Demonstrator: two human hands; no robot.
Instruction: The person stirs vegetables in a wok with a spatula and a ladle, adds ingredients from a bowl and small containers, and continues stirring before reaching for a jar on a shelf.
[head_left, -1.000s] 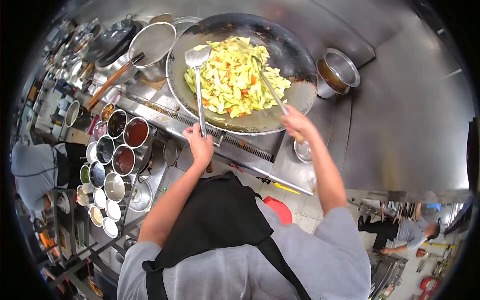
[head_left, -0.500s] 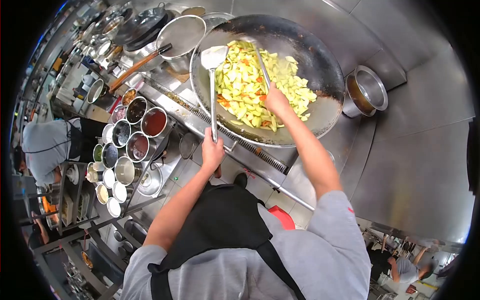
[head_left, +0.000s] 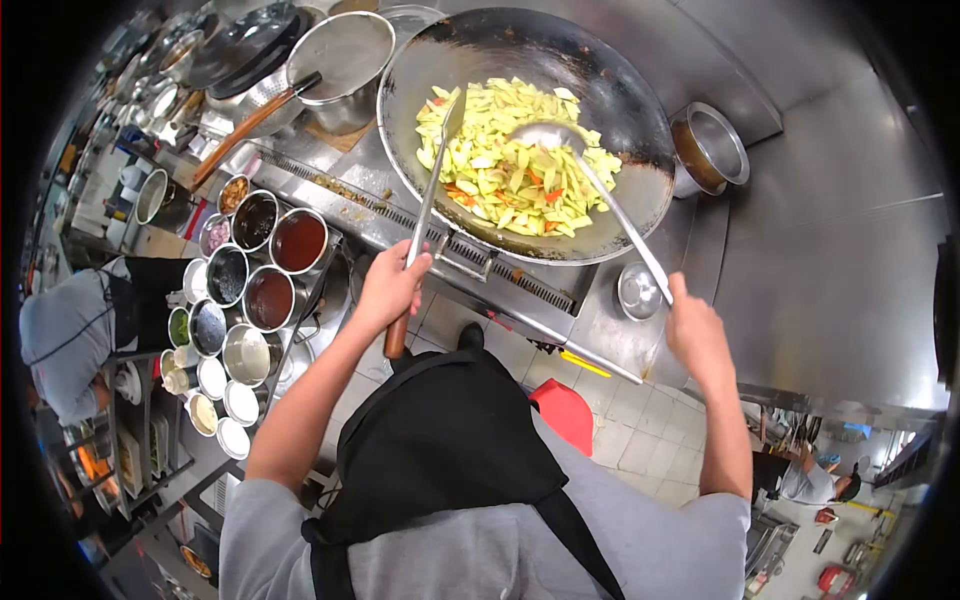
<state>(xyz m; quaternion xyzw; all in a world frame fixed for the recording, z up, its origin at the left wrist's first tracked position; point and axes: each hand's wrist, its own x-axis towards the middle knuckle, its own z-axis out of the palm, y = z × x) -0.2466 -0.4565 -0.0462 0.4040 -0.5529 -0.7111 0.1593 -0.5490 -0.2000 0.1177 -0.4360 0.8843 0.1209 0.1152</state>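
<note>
A large wok holds a heap of pale green sliced vegetables with bits of orange among them. My left hand is closed round the handle of a wok spatula; its wooden end sticks out below my fist. The spatula's blade stands nearly edge-on at the left side of the heap. In my right hand, beyond the wok's near right rim, is the long handle of a ladle. The ladle's bowl rests on or in the vegetables, its underside partly showing.
Several pots of sauces and seasonings stand at the left. A wire strainer lies over a pot behind them. Right of the wok are a metal pot and a small steel bowl. Another person bends at far left.
My right hand has drawn back to the right and nearer my body with the ladle. The spatula has turned from flat to edge-on. The vegetables have shifted, and my view has moved slightly.
</note>
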